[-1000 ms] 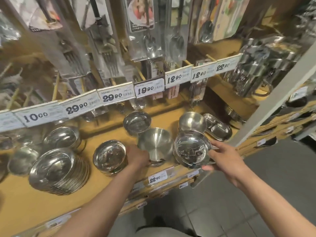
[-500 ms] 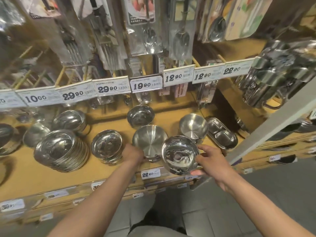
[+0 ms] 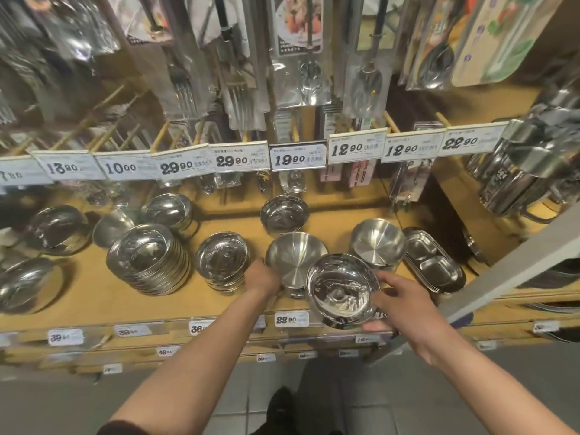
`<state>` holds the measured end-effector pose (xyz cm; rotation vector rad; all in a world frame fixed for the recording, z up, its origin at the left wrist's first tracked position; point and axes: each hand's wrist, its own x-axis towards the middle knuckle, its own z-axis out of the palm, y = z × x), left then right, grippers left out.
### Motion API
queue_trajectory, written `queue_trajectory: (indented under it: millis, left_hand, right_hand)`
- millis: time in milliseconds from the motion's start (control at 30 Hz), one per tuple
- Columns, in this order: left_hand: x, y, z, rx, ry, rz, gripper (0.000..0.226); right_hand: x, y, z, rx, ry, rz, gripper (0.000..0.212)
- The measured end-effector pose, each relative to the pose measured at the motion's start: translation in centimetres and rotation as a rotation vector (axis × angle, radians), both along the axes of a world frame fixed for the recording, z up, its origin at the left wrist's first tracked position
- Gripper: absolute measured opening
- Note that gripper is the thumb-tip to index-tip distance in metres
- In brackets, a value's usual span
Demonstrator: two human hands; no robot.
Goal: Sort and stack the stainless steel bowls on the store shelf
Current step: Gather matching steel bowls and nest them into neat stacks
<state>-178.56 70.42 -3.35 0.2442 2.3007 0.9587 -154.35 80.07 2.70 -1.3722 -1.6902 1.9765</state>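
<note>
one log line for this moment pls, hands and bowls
right hand: holds shiny bowl at shelf front | left hand: on brushed bowl, grip unclear | stacking: not yet done

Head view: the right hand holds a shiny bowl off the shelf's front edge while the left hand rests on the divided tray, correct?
Not quite. In the head view the left hand grips the brushed bowl mid-shelf, not the divided tray, which lies untouched at the right. The right hand does hold the shiny bowl.
</note>
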Motion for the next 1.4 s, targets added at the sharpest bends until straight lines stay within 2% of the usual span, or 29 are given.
queue_trajectory:
  millis: [133, 233, 300, 400, 500, 567, 633, 767, 833, 967, 1133, 1400]
  left_hand:
    - [1.0, -1.4, 2.0, -0.030, 0.089, -0.079, 0.032]
    - [0.8, -3.6, 4.0, 0.084, 0.144, -0.124, 0.014]
    - [-0.4, -5.2, 5.3, 0.208, 0.068, -0.105, 0.019]
    - [-3.7, -7.5, 7.5, 0.351, -0.168, -0.038, 0.027]
    - [-7.9, -9.2, 9.2, 0.410, -0.312, -0.082, 0.039]
    - [-10.8, -10.4, 9.6, 0.410, -0.283, -0.087, 0.038]
    - [-13.2, -11.2, 9.2, 0.387, -0.206, -0.089, 0.017]
    - [-15.8, -11.9, 7.6, 0.204, -0.001, -0.128, 0.022]
    - [-16.5, -12.0, 6.7, 0.192, 0.052, -0.147, 0.029]
    - [-16.9, -12.1, 6.0, 0.160, 0.090, -0.208, 0.021]
    - [-17.1, -11.8, 5.3, 0.168, 0.039, -0.229, 0.022]
    - [-17.6, -10.9, 5.6, 0.087, 0.097, -0.356, 0.032]
  right_hand:
    - [-1.0, -0.6, 0.9, 0.012, 0.061, 0.007, 0.038]
    - [-3.1, -0.9, 1.4, 0.011, 0.094, 0.036, 0.035]
    - [-5.4, -1.3, 1.7, 0.005, 0.102, 0.058, 0.037]
    - [-10.1, -2.4, 2.0, 0.038, 0.092, 0.094, 0.036]
    - [-15.2, -4.1, 2.2, 0.046, 0.073, 0.115, 0.034]
    - [-18.5, -5.2, 2.2, 0.052, 0.073, 0.125, 0.032]
    - [-21.4, -6.1, 1.9, 0.058, 0.056, 0.093, 0.024]
    - [-25.2, -7.5, 0.7, 0.089, -0.009, 0.056, 0.019]
    - [-25.8, -7.8, 0.1, 0.119, -0.030, 0.037, 0.014]
    - [-26.2, -8.3, -0.9, 0.163, -0.051, -0.010, 0.006]
    - [-26.6, -8.3, -1.5, 0.213, -0.100, -0.025, 0.015]
    - [-26.2, -8.0, -2.0, 0.280, -0.164, -0.042, 0.013]
